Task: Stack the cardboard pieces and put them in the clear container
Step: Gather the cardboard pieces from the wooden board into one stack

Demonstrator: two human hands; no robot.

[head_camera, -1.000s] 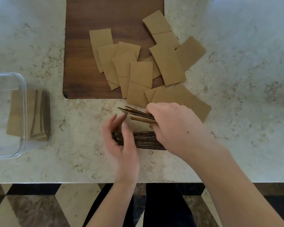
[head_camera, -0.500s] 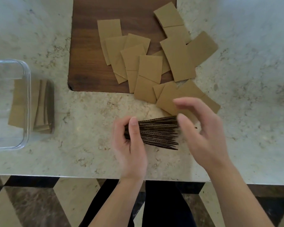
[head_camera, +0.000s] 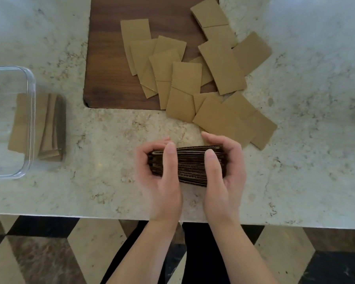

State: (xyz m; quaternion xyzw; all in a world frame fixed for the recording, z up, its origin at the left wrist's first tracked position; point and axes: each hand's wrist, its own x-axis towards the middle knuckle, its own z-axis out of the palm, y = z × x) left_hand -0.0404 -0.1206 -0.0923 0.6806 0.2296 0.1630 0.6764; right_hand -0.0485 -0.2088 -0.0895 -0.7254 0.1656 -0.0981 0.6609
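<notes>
A thick stack of cardboard pieces [head_camera: 190, 163] stands on edge on the marble counter, its corrugated edges facing me. My left hand [head_camera: 160, 177] clasps its left end and my right hand [head_camera: 223, 173] clasps its right end, thumbs laid over the near side. Beyond the hands, several loose brown cardboard pieces [head_camera: 193, 74] lie scattered and overlapping. The clear container [head_camera: 30, 111] sits at the far left, cut off by the frame edge. Inside it a few cardboard pieces [head_camera: 49, 128] lean against its right wall.
A dark wooden board [head_camera: 109, 64] lies on the counter under part of the loose pieces. The counter's front edge [head_camera: 70, 217] runs just below my wrists, with a chequered floor beneath.
My right hand added its few pieces to the stack, then closed on the stack's right end. Both hands now squeeze the stack together. The view shifted slightly.
</notes>
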